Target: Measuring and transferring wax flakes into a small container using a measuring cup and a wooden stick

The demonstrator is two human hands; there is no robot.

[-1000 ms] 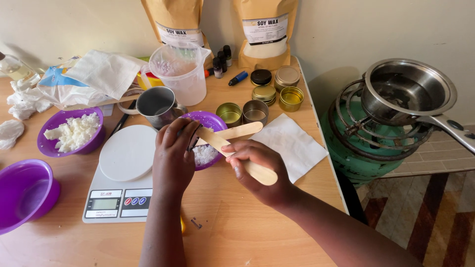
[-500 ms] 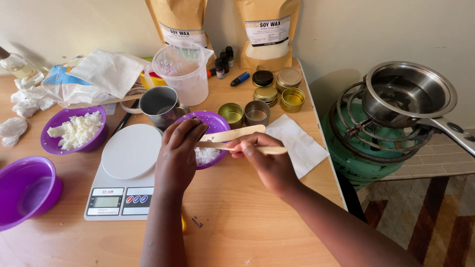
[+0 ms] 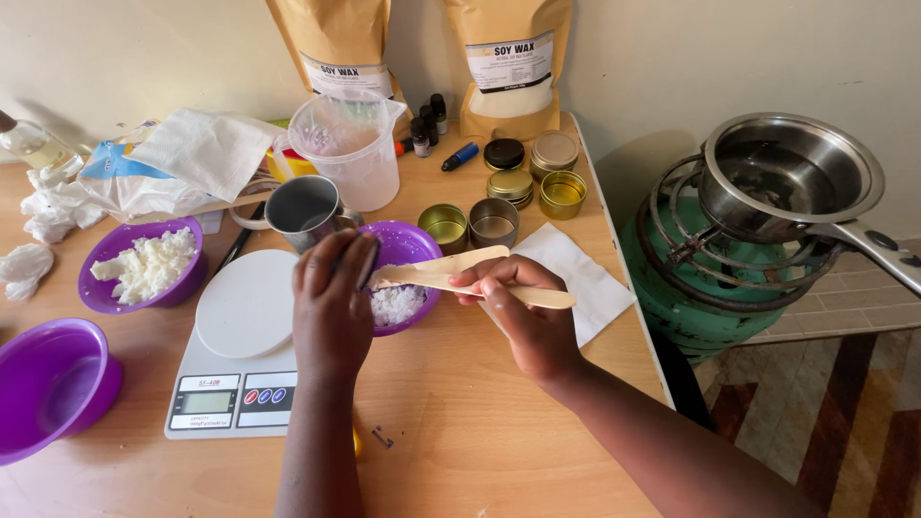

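our left hand (image 3: 331, 312) grips the rim of the purple bowl of wax flakes (image 3: 398, 278) at mid worktop (image 3: 480, 432); right hand (image 3: 523, 312) pinches two wooden sticks (image 3: 451, 271) over it. risk: bowl tips w/ a hard scrape, flakes spill twd the scale (image 3: 240, 384).

Hands (image 3: 432, 307) – wooden sticks (image 3: 451, 271) over purple bowl (image 3: 414, 245)

Bare wooden table (image 3: 480, 422) lies open in front of the hands, while a white digital scale (image 3: 240, 355), steel cup (image 3: 303, 206), clear plastic jug (image 3: 350, 149) and round gold tins (image 3: 494, 221) crowd the small purple bowl (image 3: 408, 245).
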